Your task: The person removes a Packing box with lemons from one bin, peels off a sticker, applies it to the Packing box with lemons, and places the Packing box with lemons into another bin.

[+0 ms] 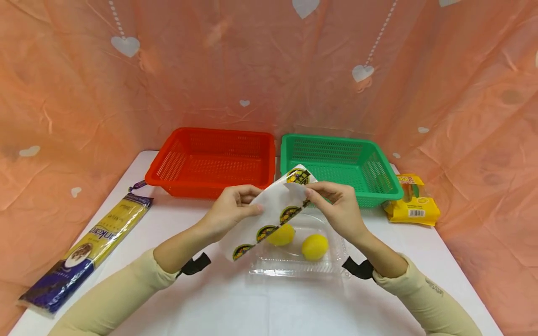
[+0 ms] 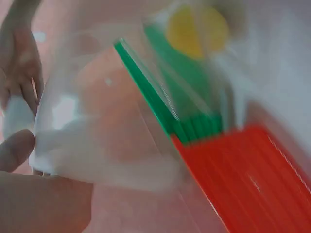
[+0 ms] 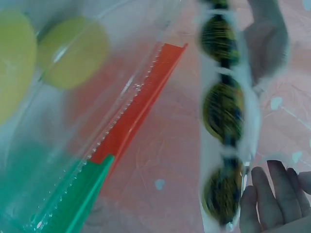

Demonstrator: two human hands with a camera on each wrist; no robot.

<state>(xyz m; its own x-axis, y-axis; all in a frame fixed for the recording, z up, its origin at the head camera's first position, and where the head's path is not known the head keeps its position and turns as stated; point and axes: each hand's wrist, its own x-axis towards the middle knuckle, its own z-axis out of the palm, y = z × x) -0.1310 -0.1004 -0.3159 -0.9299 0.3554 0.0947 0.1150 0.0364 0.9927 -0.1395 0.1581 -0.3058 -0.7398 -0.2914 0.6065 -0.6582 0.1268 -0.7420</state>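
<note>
A white sheet of stickers [image 1: 269, 210], printed with round black-and-yellow fruit labels along its edge, is held up slanted in both hands. My left hand [image 1: 229, 210] grips its left side, thumb on the face toward me. At the upper right my right hand [image 1: 342, 210] pinches an edge where a pale flap curls. In the right wrist view the round labels [image 3: 223, 111] are blurred beside the right fingers [image 3: 272, 194]. Below lies a clear plastic container [image 1: 290, 271] with two lemons, one lemon [image 1: 315, 247] in full view and another lemon [image 1: 282, 235] partly behind the sheet.
A red basket [image 1: 210, 190] and a green basket [image 1: 380, 198] stand side by side at the back. On the left lies a long blue-and-yellow noodle packet [image 1: 90, 252] near a small purple wrapped item [image 1: 138, 185]. A yellow packet [image 1: 414, 205] sits at right.
</note>
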